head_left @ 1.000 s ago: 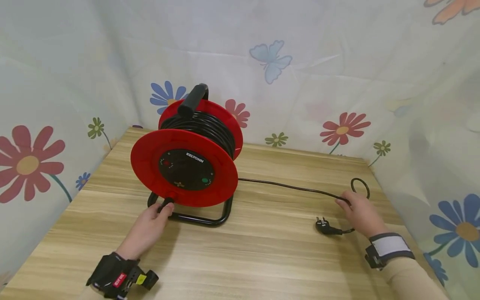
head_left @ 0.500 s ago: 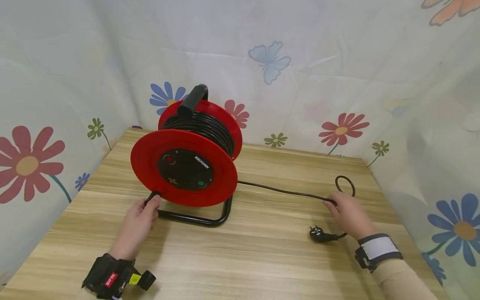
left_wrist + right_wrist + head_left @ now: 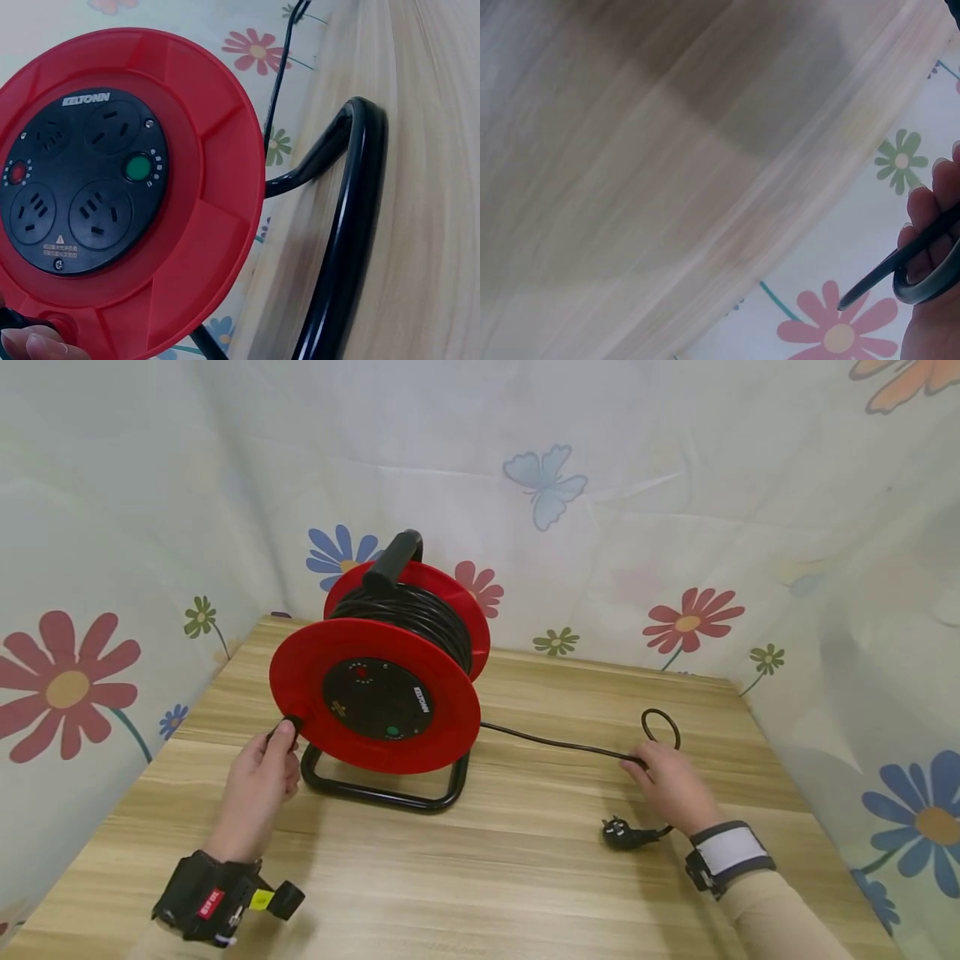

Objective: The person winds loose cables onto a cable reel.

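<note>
A red cable reel (image 3: 300, 668) with a black socket face (image 3: 112, 161) stands on its black tube frame (image 3: 382, 795), left of the table's middle. My left hand (image 3: 258, 785) grips the black crank knob (image 3: 295, 724) at the lower left of the reel's front disc. Black cable (image 3: 555, 743) is wound on the drum and runs out to the right. My right hand (image 3: 671, 781) holds this cable between thumb and fingers; a small loop rises behind the hand. The black plug (image 3: 626, 833) dangles from the cable's end, left of the right hand. In the right wrist view the cable (image 3: 900, 259) crosses the fingers.
The wooden table (image 3: 480, 877) meets a flower-printed cloth (image 3: 600, 552) at the back and sides. A black carry handle (image 3: 392, 560) sticks up over the reel. Each wrist wears a strapped device, such as the left one (image 3: 213, 897).
My left hand has carried the knob leftward and up, and the reel face has turned clockwise. My right hand has moved left toward the reel with the cable and plug.
</note>
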Demonstrator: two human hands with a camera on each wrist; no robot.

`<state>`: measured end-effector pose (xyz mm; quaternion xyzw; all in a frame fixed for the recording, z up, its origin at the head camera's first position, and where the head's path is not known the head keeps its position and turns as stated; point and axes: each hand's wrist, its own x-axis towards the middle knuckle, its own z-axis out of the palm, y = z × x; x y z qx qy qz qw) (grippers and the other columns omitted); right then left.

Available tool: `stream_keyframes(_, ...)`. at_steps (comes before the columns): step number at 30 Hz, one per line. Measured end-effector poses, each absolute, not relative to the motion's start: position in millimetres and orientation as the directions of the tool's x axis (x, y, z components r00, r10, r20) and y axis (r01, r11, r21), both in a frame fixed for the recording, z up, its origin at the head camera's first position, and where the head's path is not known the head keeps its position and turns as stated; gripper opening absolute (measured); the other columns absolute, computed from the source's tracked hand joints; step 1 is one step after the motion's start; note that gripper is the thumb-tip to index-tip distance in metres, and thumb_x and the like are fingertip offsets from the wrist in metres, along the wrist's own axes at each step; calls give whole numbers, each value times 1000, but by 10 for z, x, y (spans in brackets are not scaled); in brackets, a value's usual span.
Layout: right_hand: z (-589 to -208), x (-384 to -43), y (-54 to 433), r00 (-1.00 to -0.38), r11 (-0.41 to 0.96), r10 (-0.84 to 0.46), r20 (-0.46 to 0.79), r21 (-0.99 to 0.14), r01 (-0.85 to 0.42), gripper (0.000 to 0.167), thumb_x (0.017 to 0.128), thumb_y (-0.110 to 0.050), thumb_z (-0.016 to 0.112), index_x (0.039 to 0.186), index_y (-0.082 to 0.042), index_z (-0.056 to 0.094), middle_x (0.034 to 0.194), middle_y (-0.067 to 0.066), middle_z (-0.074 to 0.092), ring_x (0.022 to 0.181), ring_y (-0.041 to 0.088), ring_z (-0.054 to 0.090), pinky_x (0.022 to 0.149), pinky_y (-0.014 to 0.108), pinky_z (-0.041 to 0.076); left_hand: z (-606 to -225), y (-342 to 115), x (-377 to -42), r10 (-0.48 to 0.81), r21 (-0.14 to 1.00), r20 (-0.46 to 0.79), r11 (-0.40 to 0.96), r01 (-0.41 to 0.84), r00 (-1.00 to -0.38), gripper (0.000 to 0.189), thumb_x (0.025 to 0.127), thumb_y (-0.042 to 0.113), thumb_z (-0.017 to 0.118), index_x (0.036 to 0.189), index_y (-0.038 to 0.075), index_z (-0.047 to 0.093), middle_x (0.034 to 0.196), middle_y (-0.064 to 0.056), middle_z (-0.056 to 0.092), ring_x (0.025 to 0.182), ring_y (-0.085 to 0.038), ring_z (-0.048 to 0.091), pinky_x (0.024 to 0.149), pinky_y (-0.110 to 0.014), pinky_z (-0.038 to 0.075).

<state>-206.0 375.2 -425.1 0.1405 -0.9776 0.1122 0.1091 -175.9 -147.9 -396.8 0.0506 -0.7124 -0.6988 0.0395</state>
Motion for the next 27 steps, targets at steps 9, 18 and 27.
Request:
stream_keyframes(9,-4258,-2076,3614,-934,927,-263,240,-204,-314,11,93,-18,65,86,-11,60,75,-1,52,67,16,47,60,35,39,-3886,-1472,-1779,-164,998,29,-56,39,-986,42,99,45,48,98,3,44,63,-1,35,57,-15,35,49,-29,28)
stream_keyframes(18,-4236,-2103,3448,-928,917,-283,243,-217,-336,9,93,-19,66,88,-12,62,77,-3,55,68,14,49,61,34,40,-3763,-1467,-1809,-208,995,82,-41,93,-975,41,99,44,49,97,3,44,64,-4,37,58,-15,38,50,-27,30)
stream_keyframes(27,-4231,-2162,3267,-922,902,-308,236,-238,-362,7,94,-20,65,89,-14,63,80,-5,55,72,13,50,64,35,42,-3637,-1448,-1853,-244,987,157,-7,164,-957,38,99,39,51,104,2,46,65,-4,39,58,-16,38,51,-25,33)
